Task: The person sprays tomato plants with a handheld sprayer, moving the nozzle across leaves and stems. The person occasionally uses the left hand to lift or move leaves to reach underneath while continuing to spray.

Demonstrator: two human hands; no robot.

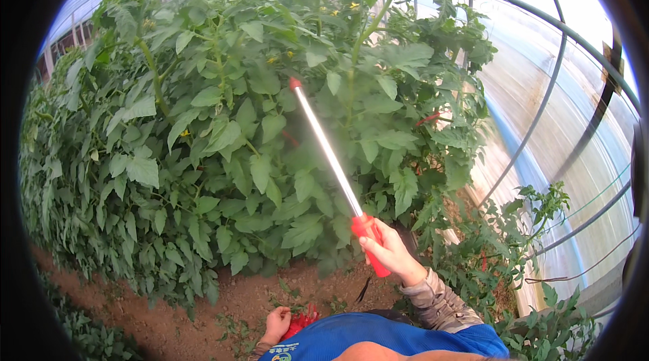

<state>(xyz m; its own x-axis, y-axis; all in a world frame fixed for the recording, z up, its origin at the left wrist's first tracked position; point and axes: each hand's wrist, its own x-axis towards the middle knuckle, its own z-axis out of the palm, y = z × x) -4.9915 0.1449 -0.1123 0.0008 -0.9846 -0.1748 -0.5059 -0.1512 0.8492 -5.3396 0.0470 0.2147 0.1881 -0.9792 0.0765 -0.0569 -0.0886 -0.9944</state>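
Note:
My right hand (388, 249) is closed around the red handle of a spray wand (329, 153). The wand's shiny metal tube slants up and left to a red nozzle tip, among the leaves of a tall tomato plant (263, 128). A pale haze like fine mist hangs over the foliage about it. Low in front of my body, my left hand (277, 324) has its fingers curled beside a bunch of red strips (301, 321). Whether it grips them I cannot tell.
Yellow tomato flowers (354, 5) show high in the dense row. Bare soil (167, 318) with scattered cuttings runs along its foot. To the right, curved metal hoops (550, 82) carry the greenhouse's plastic film (568, 122). More plants (542, 209) grow by that wall.

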